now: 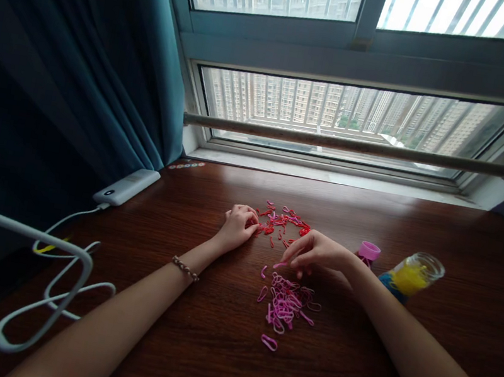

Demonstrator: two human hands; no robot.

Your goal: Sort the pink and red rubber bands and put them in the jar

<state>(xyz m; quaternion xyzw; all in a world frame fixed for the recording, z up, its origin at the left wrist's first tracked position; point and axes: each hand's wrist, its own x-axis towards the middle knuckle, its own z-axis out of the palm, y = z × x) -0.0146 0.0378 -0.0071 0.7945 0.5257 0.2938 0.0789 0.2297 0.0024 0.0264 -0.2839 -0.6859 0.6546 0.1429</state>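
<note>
Small looped plastic stitch markers lie in two piles on the brown wooden table. My left hand (239, 225) rests at the left edge of the mostly red pile (280, 220), its fingers curled and closed. Whatever its fingertips hold is hidden. Between the piles, my right hand (313, 251) pinches a pink stitch marker (280, 264) between thumb and forefinger, low over the table. Just below it is the pink pile (285, 302), with a few single markers around it, one of them a pink marker (269, 342) nearest me.
Right of my right hand stand a small container with a pink rim (370, 250) and a tilted glass jar (415, 275) with yellow contents. A white power bank (126, 186) and looped white cable (89, 265) lie left, beside a blue curtain (156, 71). A window rail (359, 146) runs behind.
</note>
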